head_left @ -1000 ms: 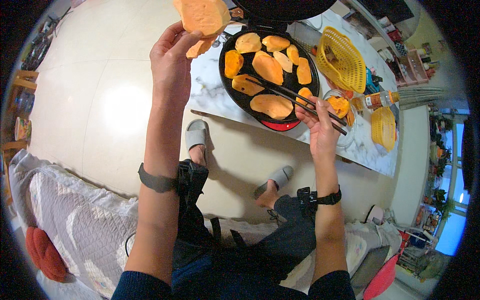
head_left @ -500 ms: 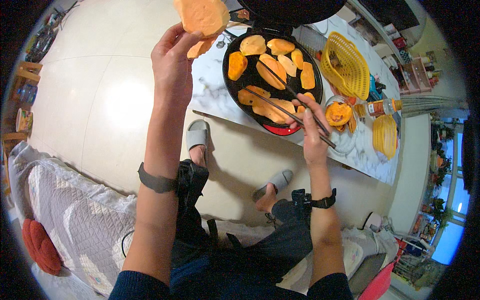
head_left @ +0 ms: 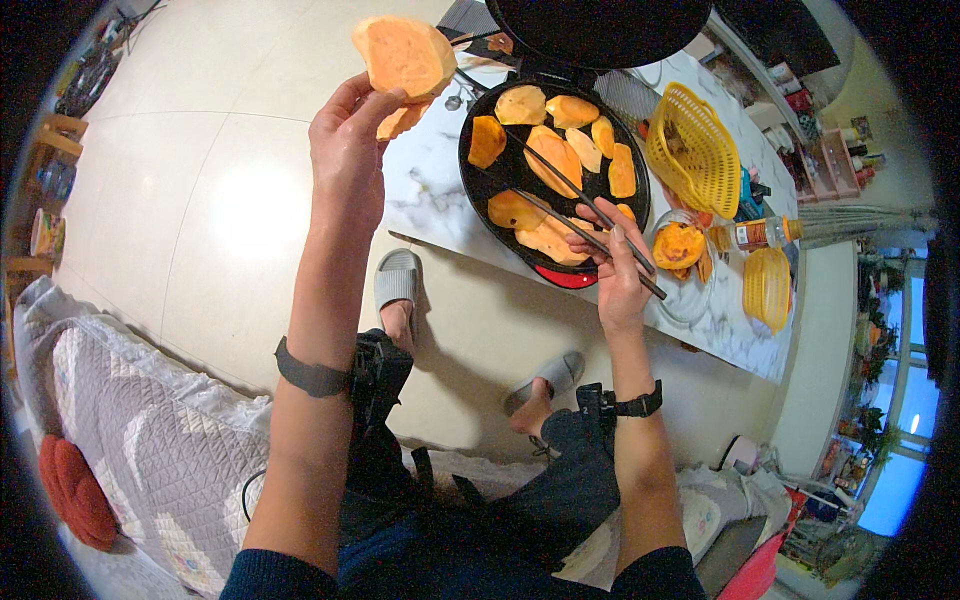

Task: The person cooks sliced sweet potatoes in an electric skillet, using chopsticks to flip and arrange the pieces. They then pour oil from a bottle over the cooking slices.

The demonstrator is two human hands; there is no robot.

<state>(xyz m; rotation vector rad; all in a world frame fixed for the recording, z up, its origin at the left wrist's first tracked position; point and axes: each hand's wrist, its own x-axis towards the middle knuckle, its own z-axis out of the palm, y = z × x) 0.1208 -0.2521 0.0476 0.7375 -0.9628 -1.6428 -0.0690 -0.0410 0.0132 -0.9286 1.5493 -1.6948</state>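
Raised at the upper left, my left hand (head_left: 348, 145) pinches orange sweet potato slices (head_left: 404, 58), a large one with at least one more behind it. My right hand (head_left: 620, 265) grips a pair of dark chopsticks (head_left: 590, 225), their tips apart over the food. Beneath them, a round black electric griddle (head_left: 478, 178) with a red front handle (head_left: 566, 277) holds several slices laid flat. One chopstick crosses a long slice (head_left: 552, 160) in the middle; the other reaches over a near-left slice (head_left: 515, 210). My right fingers partly hide the near-right slices.
The griddle's black lid (head_left: 600, 30) stands raised at the back. On the marble-patterned table (head_left: 420, 200) to the right are a yellow basket (head_left: 695, 150), a glass plate of browned slices (head_left: 680, 250), a bottle (head_left: 755, 234) and a smaller yellow basket (head_left: 767, 290). A quilted sofa (head_left: 150, 430) lies near left.
The view has shifted a little, so the table and griddle sit slightly lower and farther right. My left hand with its slices appears lower. Both hands keep their holds.
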